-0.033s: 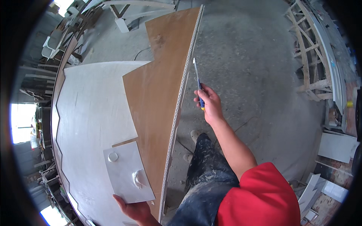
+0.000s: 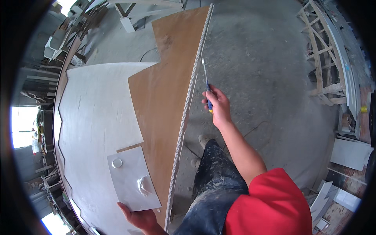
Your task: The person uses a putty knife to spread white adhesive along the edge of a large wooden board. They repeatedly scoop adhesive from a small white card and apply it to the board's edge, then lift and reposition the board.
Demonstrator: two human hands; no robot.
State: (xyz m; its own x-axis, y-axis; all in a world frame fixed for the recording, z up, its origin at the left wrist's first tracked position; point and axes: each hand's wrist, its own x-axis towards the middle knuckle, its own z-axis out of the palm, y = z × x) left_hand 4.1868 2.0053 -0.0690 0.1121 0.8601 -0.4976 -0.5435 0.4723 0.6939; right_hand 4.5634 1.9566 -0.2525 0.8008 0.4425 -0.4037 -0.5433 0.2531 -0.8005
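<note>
My right hand (image 2: 218,103) is closed round the handle of a slim tool (image 2: 207,85), blue with a yellow butt end. Its thin metal shaft points away from me and carries white at the tip; the tool is beside the long textured edge of a large panel (image 2: 164,82). At the lower left, my left hand (image 2: 141,219) grips the near edge of a small white board (image 2: 131,178), thumb at its corner and the other fingers hidden beneath. On that board lie a dollop of white paste (image 2: 143,186) and a round white disc (image 2: 117,163).
The panel's brown area borders a large whitish sheet (image 2: 98,102) with a stepped edge. A wooden trestle frame (image 2: 323,55) stands at the far right, with boards (image 2: 351,153) below it. Dusty concrete floor (image 2: 266,78) lies between. A cable (image 2: 256,127) runs near my feet.
The tool has tilted very slightly, its tip a little farther away from me. Both hands keep their hold and otherwise look the same.
</note>
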